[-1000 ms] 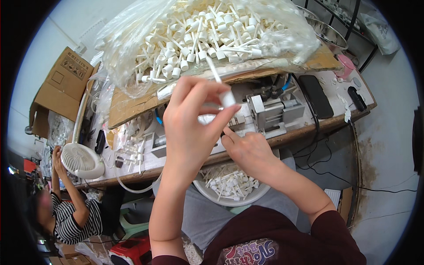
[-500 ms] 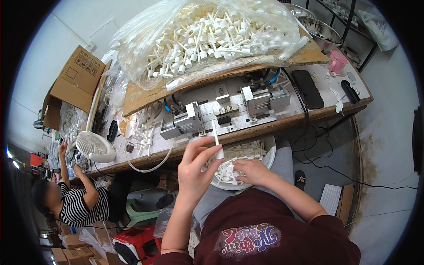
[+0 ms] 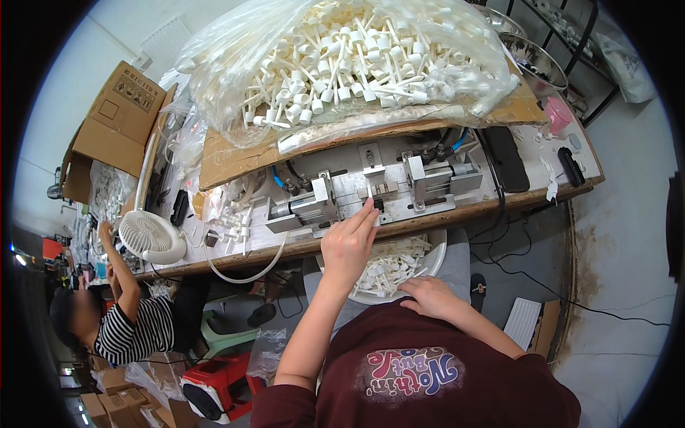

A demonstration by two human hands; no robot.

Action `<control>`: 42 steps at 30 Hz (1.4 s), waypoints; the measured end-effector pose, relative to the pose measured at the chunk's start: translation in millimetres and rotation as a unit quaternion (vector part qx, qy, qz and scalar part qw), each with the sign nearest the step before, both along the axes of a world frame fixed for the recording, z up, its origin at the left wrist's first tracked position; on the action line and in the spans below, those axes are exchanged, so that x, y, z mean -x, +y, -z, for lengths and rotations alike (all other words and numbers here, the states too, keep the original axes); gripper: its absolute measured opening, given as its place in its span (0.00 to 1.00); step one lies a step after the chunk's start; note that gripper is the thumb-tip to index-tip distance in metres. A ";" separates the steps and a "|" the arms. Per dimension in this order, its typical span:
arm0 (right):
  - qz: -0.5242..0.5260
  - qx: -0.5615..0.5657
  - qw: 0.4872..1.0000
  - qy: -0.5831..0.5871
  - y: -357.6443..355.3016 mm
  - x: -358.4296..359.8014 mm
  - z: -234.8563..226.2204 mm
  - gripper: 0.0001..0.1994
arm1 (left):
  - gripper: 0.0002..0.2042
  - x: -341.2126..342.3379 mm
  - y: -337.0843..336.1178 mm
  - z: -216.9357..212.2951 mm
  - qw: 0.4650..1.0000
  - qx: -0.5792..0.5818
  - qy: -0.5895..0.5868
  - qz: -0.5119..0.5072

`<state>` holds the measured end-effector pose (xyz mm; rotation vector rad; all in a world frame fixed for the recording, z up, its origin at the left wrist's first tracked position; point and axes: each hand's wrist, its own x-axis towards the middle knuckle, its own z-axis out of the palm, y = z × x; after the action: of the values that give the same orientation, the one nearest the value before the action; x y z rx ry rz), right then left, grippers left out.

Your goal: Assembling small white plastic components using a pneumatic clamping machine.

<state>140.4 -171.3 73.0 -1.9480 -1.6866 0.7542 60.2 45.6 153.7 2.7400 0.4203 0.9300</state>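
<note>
Left hand [image 3: 349,246], fingers extended onto the grey metal clamping fixture [image 3: 371,191]; right hand [image 3: 428,296], fingers flat, at the white bowl [image 3: 435,253]; pinching risked if jaws close.

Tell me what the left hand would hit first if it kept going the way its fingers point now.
Most likely the small metal block at the middle of the bench fixture. The left hand points up and away, fingertips already at the block's near edge. Depth is unclear, so contact can't be confirmed.
</note>
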 end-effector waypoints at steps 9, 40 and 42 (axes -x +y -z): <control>-0.067 0.009 0.997 -0.046 -2.0 -24.8 -0.6 0.16 | 0.13 -8.9 -2.0 -8.4 0.998 0.007 0.056 -0.020; 0.230 -0.042 0.968 0.091 21.2 -17.4 -85.2 0.14 | 0.11 -17.0 9.8 -19.4 0.994 0.068 0.088 0.025; 0.211 -0.044 0.975 0.051 17.9 -25.1 -73.8 0.13 | 0.11 -12.5 12.4 -21.0 0.993 0.056 0.102 0.013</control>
<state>165.5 -153.4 146.8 -2.0673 -1.1646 0.5942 72.7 58.1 174.7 2.7392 0.4545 0.6022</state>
